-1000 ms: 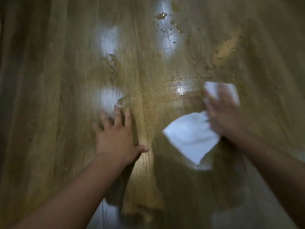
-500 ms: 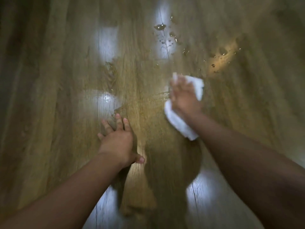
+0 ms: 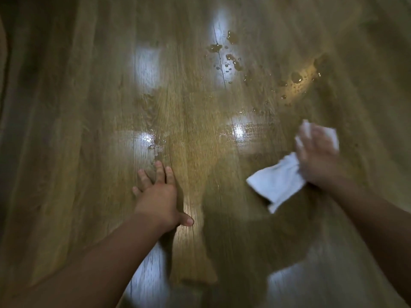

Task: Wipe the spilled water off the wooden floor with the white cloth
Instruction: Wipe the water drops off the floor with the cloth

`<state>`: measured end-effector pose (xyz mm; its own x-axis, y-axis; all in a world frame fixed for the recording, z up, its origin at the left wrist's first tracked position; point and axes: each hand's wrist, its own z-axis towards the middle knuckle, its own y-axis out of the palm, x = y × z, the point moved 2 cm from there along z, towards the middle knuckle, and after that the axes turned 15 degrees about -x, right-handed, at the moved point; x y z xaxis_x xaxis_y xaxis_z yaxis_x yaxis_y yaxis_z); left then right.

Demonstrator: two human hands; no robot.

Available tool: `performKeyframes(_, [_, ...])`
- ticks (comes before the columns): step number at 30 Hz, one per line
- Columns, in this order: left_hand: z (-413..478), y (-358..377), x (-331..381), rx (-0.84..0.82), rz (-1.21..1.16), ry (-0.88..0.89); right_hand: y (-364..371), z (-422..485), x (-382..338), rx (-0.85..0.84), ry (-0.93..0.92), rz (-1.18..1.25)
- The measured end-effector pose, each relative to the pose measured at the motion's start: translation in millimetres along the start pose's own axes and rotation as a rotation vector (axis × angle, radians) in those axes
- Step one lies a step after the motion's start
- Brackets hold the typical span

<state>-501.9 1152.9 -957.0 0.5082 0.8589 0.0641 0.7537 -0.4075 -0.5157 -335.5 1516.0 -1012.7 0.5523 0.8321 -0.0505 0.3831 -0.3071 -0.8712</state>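
Note:
A white cloth (image 3: 275,183) lies on the wooden floor (image 3: 89,130) at the right, with my right hand (image 3: 318,158) pressing flat on its far half; the hand is blurred by motion. My left hand (image 3: 159,196) rests palm-down on the floor at the centre left, fingers spread. Water drops and small puddles (image 3: 233,56) lie further away, above the cloth. More drops (image 3: 295,81) glisten at the upper right. A thin wet film (image 3: 244,132) shines just left of the cloth.
Bright light reflections (image 3: 146,65) sit on the boards at the centre. A dark edge (image 3: 4,63) runs along the far left of the view. My shadow (image 3: 255,241) falls on the floor near me.
My right hand has swept the cloth from the centre of the floor out to the right. The left hand has stayed planted in place.

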Motion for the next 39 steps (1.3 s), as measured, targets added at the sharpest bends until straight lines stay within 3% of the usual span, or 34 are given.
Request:
performKeyframes(2, [0.2,-2.8,3.8,-0.01,-0.002,-0.014,0.2,-8.3,40.4,0.017,0.098,0.025])
performKeyframes(5, [1.9,-7.6,12.5,-0.031,-0.008,-0.054,-7.4,-10.0,30.4,0.098,0.262,0.166])
performKeyframes(14, [-3.0,-16.9,25.6,-0.116,0.002,-0.126,-13.8,0.0,-2.5,0.125,0.365,0.341])
performKeyframes(20, [6.0,-17.9,28.9,-0.148,0.001,-0.116,-19.4,14.8,-18.4,0.175,0.457,0.304])
performKeyframes(24, [5.7,-21.7,27.9,-0.153,0.063,-0.102,-38.7,50.0,-64.0,-0.009,0.225,0.183])
performKeyframes(27, [2.2,-21.8,26.3,-0.168,0.113,-0.076,-49.0,73.6,-122.5,-0.013,0.072,0.108])
performKeyframes(32, [6.1,-12.4,16.1,-0.141,0.109,-0.042,-47.6,81.9,-140.8,0.083,0.098,0.038])
performKeyframes(39, [3.5,-14.4,23.1,-0.121,0.07,-0.124,-48.9,87.1,-141.5,0.027,0.07,-0.015])
